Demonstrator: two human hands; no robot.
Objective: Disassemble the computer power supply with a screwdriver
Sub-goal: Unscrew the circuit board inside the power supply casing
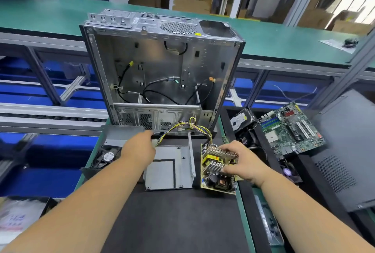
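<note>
Warehouse-type room with cardboard boxes stacked in the back, and a long green bench (284, 35) running across. Closer in there's a black mat (172, 218) with the PSU already in pieces on it. The board (218, 169) sits at the mat's right edge, yellow PCB with heatsinks, and the right hand (241, 161) has its fingers curled over the heatsinks, gripping it. Its wire bundle (186, 128) loops up and over to the left. The bare shell (169, 166) lies just left of the board, mid-mat. The cover (113, 147) with the fan (109, 157) is at the mat's left edge. The left hand (140, 148) reaches past the shell toward the wires; can't tell if it's holding anything, fingers are hidden. An empty case (162, 70) stands open at the mat's far edge. Off to the right, a motherboard (292, 127) and a hard drive (241, 119) sit in a black tray.
</note>
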